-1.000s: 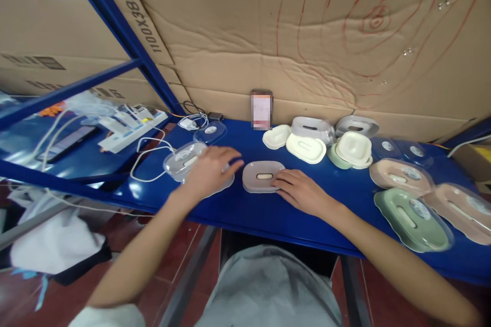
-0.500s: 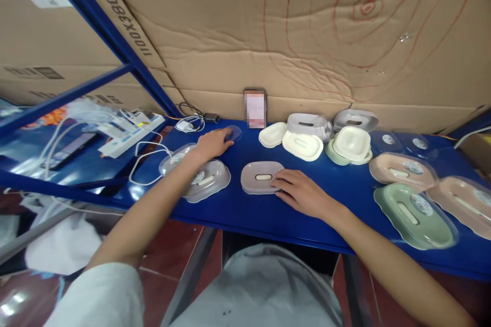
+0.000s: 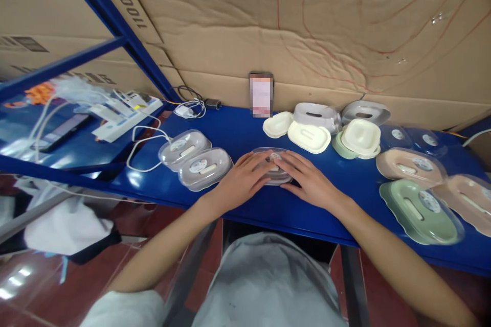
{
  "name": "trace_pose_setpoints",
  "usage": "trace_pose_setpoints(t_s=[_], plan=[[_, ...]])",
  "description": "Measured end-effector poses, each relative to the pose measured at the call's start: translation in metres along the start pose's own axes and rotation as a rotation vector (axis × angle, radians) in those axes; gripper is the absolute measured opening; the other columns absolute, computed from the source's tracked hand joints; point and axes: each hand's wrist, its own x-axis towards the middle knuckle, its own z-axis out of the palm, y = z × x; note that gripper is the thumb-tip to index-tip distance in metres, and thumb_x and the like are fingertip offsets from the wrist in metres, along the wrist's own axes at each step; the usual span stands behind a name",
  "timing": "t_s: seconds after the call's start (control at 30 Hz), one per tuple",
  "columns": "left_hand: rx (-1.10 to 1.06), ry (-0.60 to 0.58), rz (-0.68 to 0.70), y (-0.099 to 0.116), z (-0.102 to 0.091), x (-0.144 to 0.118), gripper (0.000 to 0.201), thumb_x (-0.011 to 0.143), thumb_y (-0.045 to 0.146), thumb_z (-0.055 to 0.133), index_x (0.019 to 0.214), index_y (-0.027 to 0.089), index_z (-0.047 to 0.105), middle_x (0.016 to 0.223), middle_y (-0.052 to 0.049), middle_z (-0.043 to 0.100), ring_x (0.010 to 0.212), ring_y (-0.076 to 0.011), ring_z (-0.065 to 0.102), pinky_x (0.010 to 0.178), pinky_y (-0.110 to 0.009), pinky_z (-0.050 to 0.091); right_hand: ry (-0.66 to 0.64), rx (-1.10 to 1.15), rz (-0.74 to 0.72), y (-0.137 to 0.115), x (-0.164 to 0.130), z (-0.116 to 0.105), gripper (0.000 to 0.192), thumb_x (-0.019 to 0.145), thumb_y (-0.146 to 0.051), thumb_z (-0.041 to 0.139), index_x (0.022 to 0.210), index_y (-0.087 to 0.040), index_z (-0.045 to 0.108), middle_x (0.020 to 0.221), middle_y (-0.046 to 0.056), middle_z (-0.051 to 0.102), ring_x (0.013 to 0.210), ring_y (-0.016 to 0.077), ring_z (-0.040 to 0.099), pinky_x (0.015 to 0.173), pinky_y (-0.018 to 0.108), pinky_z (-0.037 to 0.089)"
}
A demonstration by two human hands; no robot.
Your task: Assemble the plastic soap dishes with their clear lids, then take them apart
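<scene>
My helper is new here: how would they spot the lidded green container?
On the blue table, look to the right of the right hand, near the front edge. A clear-lidded green container sits there beside two pinkish-beige ones; its green body sets it apart.

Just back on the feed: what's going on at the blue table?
A person has the left hand and right hand together over a greyish container, fingers on its clear lid; whether it is fully seated is hidden. Two lidded greyish containers sit to the left, with lidded pinkish containers and a green one to the right.
</scene>
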Motion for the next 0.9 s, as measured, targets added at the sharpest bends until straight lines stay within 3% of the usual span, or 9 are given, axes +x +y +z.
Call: trace_pose_setpoints(t_s=[0.1, 0.23, 0.33, 0.47, 0.57, 0.67, 0.8, 0.9], plan=[[-0.005, 0.141, -0.098, -0.001, 0.016, -0.016, 0.059, 0.109, 0.032, 0.061, 0.164, 0.027, 0.043, 0.171, -0.017, 0.044, 0.160, -0.0355, 0.042, 0.128, -0.064, 0.041, 0.036, -0.011, -0.033, 0.001, 0.000, 0.002, 0.085, 0.105, -0.028, 0.067, 0.175, -0.033, 0.021, 0.167, 0.013, 0.051, 0.158, 0.0327, 0.044, 0.126, 0.058, 0.048], [-0.052, 0.189, -0.079, -0.002, 0.027, -0.025, 0.070, 0.108, 0.040, 0.063, 0.170, 0.029, 0.033, 0.173, -0.017, 0.040, 0.165, -0.0357, 0.031, 0.127, -0.061, 0.044, 0.062, -0.040, -0.058, -0.001, 0.000, 0.004, 0.078, 0.106, -0.028, 0.066, 0.174, -0.033, 0.028, 0.162, 0.012, 0.056, 0.155, 0.0316, 0.049, 0.123, 0.056, 0.051], [-0.007, 0.210, -0.075, 0.000, 0.032, -0.027, 0.067, 0.110, 0.037, 0.060, 0.171, 0.028, 0.032, 0.175, -0.018, 0.036, 0.167, -0.0345, 0.026, 0.127, -0.059, 0.044, 0.066, -0.109, -0.084, -0.003, 0.000, 0.005, 0.078, 0.106, -0.026, 0.065, 0.174, -0.029, 0.028, 0.159, 0.014, 0.059, 0.154, 0.0321, 0.050, 0.123, 0.054, 0.052], [0.103, 0.218, -0.072, 0.002, 0.033, -0.029, 0.063, 0.110, 0.037, 0.059, 0.168, 0.023, 0.039, 0.173, -0.019, 0.040, 0.165, -0.0339, 0.032, 0.126, -0.055, 0.047, 0.082, -0.195, -0.104, -0.005, 0.000, 0.007, 0.076, 0.106, -0.025, 0.065, 0.174, -0.026, 0.030, 0.155, 0.014, 0.063, 0.151, 0.0322, 0.054, 0.123, 0.053, 0.053], [0.231, 0.180, -0.047, 0.002, 0.021, -0.025, 0.056, 0.110, 0.039, 0.060, 0.161, 0.020, 0.050, 0.167, -0.019, 0.049, 0.158, -0.0353, 0.045, 0.127, -0.059, 0.043, 0.075, -0.210, -0.089, -0.006, 0.000, 0.007, 0.070, 0.106, -0.027, 0.064, 0.171, -0.026, 0.037, 0.159, 0.015, 0.058, 0.149, 0.0330, 0.055, 0.119, 0.053, 0.054], [0.365, 0.072, -0.091, -0.007, -0.005, -0.008, 0.047, 0.106, 0.029, 0.064, 0.153, 0.020, 0.061, 0.161, -0.018, 0.057, 0.153, -0.0383, 0.051, 0.130, -0.069, 0.031, 0.096, -0.211, -0.029, -0.006, 0.001, 0.004, 0.066, 0.106, -0.035, 0.066, 0.167, -0.025, 0.043, 0.162, 0.018, 0.054, 0.145, 0.0348, 0.057, 0.115, 0.055, 0.054], [0.479, -0.102, -0.255, -0.043, -0.040, 0.025, 0.050, 0.097, 0.014, 0.064, 0.147, 0.018, 0.067, 0.154, -0.019, 0.062, 0.144, -0.0391, 0.057, 0.131, -0.069, 0.024, 0.159, -0.254, 0.102, 0.000, 0.001, -0.005, 0.054, 0.108, -0.039, 0.060, 0.159, -0.024, 0.052, 0.154, 0.016, 0.061, 0.140, 0.0340, 0.059, 0.114, 0.054, 0.051], [0.474, -0.193, -0.430, -0.074, -0.053, 0.043, 0.051, 0.102, 0.030, 0.060, 0.150, 0.014, 0.064, 0.151, -0.021, 0.063, 0.141, -0.0423, 0.057, 0.128, -0.075, 0.019, 0.158, -0.365, 0.237, 0.012, -0.001, -0.011, 0.049, 0.110, -0.039, 0.055, 0.155, -0.020, 0.057, 0.152, 0.018, 0.063, 0.140, 0.0364, 0.058, 0.114, 0.055, 0.048]])
